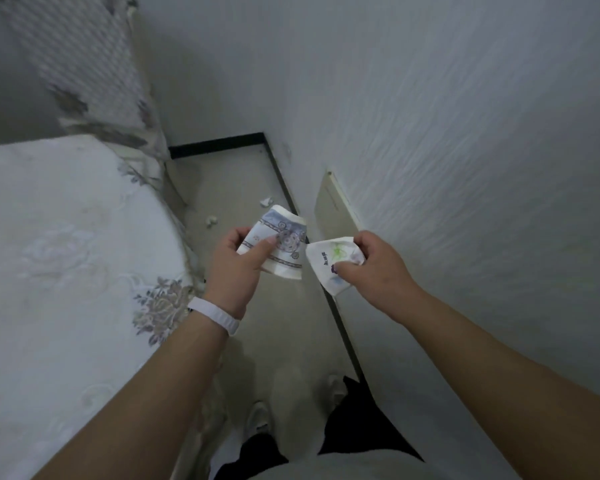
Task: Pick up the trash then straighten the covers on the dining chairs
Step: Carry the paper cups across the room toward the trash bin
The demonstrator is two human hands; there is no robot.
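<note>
My left hand [234, 268] grips a crushed paper cup with a blue and purple pattern [284, 244]. My right hand [374, 268] pinches a second crumpled paper cup, white with green and purple print [329, 261]. Both are held side by side above the floor, almost touching. Two small white scraps of trash lie on the floor beyond them, one [266, 201] near the wall and one [211, 220] beside the covered seat. A chair's patterned cover [84, 64] hangs at the upper left, blurred.
A white embroidered cover [66, 254] spreads over the surface on my left. A white textured wall [465, 133] runs along the right, with a dark skirting line [219, 144] and a beige panel [333, 202] low on it. My feet stand on the narrow beige floor strip [229, 174].
</note>
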